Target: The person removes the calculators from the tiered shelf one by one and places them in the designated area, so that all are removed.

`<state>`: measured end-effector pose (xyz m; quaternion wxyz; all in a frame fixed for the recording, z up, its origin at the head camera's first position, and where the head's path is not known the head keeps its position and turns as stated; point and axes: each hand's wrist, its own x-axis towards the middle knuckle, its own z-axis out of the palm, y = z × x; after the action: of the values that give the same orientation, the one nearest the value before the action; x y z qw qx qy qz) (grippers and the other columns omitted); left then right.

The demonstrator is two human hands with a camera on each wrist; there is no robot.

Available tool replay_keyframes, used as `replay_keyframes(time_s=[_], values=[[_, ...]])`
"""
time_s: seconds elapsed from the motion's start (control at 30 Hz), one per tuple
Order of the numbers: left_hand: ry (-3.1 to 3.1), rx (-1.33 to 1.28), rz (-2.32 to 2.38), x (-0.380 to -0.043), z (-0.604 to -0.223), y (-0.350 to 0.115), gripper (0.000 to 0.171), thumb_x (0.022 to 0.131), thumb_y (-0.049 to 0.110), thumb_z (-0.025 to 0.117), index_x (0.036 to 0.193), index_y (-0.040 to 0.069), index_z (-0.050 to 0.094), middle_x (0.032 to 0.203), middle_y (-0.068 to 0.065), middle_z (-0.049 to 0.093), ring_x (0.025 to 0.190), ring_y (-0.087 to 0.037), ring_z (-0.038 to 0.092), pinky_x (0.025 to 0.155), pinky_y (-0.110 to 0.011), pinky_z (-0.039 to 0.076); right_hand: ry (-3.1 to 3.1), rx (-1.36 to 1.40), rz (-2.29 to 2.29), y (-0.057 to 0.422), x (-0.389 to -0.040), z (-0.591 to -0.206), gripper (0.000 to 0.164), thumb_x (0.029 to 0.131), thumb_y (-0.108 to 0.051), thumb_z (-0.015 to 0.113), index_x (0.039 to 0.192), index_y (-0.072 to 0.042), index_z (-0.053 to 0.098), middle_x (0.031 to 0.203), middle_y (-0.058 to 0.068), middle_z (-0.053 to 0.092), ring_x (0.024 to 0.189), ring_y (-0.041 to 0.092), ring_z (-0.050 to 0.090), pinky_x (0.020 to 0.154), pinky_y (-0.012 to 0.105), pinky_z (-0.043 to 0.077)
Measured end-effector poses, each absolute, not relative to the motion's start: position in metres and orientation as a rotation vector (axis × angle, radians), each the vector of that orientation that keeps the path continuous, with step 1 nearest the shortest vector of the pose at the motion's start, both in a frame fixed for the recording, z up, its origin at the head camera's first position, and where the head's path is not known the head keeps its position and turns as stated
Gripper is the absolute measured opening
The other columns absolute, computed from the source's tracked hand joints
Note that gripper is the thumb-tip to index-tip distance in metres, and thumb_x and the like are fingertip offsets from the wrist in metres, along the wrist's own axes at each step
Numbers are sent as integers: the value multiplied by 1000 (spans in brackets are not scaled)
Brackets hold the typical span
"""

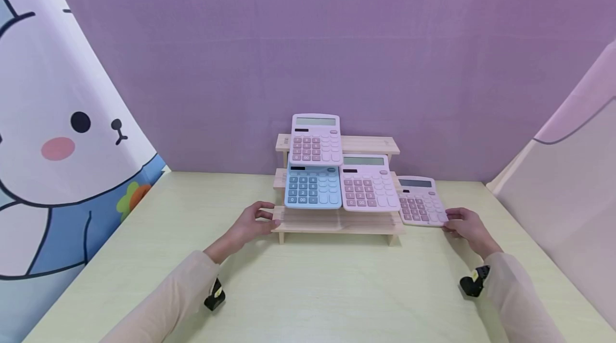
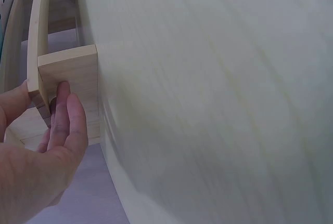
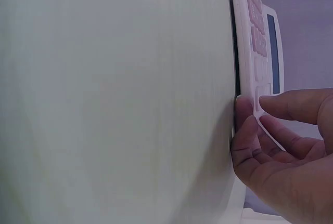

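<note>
My left hand [image 1: 252, 220] holds the left end of the lowest step of a tiered wooden rack [image 1: 337, 220]. In the left wrist view, its thumb lies on the board and the fingers [image 2: 77, 120] reach beneath, beside a leg. At the rack's right, my right hand [image 1: 469, 227] pinches the near right corner of a pink calculator [image 1: 422, 202] on the table. The right wrist view has the thumb over this calculator's [image 3: 250, 52] face and fingers at its underside. On the rack, a pink calculator [image 1: 315, 139] stands above a blue calculator [image 1: 314, 188], beside another pink calculator [image 1: 369, 182].
The pale wooden table [image 1: 346, 289] extends in front of the rack. A purple cloth [image 1: 337, 54] hangs behind it, and a cartoon-printed cloth [image 1: 62, 91] hangs at the left. Another pale cloth [image 1: 572, 193] borders the table on the right.
</note>
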<state>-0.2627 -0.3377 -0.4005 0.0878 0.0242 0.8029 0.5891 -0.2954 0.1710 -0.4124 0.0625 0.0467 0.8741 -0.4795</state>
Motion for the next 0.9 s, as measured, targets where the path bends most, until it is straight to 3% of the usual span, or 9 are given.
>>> replay_keyframes(time_s=[0.17, 0.57, 0.9], values=[[2390, 70, 1761, -263, -402, -338, 52, 84, 12, 66, 128, 2, 41, 111, -19, 55, 84, -16, 59, 80, -34, 55, 2624, 169, -1468, 172, -295, -412, 50, 89, -3, 47, 130, 18, 27, 108, 21, 52, 71, 3, 58, 62, 23, 52], [2385, 74, 1756, -263, -402, -338, 53, 84, 13, 66, 129, 2, 40, 111, -19, 54, 84, -16, 59, 82, -36, 55, 2678, 97, -1491, 175, -292, -410, 52, 88, -2, 47, 129, 20, 25, 122, 38, 40, 71, 0, 59, 64, 23, 53], [2399, 78, 1734, -262, -400, -338, 54, 84, 15, 65, 130, 2, 39, 112, -19, 53, 85, -16, 58, 81, -35, 55, 2726, 18, -1489, 169, -291, -396, 50, 89, -4, 45, 129, 19, 28, 124, 38, 40, 75, -5, 56, 70, 23, 53]])
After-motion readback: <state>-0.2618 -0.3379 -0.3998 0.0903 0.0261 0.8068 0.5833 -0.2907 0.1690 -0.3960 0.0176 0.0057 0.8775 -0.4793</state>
